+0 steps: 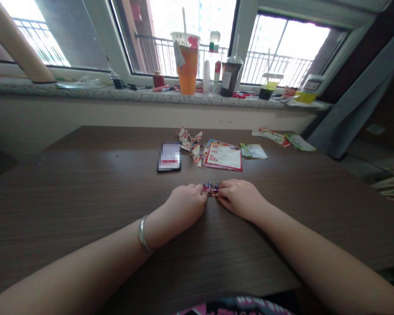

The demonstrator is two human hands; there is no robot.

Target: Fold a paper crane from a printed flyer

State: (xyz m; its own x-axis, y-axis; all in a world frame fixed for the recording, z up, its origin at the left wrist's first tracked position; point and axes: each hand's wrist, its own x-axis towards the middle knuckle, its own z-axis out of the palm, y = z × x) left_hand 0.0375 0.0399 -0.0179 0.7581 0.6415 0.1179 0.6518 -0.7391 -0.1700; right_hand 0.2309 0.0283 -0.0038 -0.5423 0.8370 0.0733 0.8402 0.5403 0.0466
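Note:
A small folded piece of printed paper (pixel 211 189), red, white and blue, lies low over the brown table (pixel 118 210) between my two hands. My left hand (pixel 188 201), with a silver bangle on its wrist, is closed on the paper's left end. On the right end, the fingers of my right hand (pixel 238 197) are pinched together. Both palms face down, and the fingers hide much of the paper. Just beyond are folded paper shapes (pixel 192 145) with red and cream stripes, and a stack of printed sheets (pixel 223 156) with red borders.
A phone (pixel 169 156) lies left of the folded shapes. Green-and-white cards (pixel 253 151) and paper strips (pixel 272 136) are at the right. Along the windowsill (pixel 144 97) stand a tall orange drink cup (pixel 188 65), a dark drink cup (pixel 230 76) and bottles.

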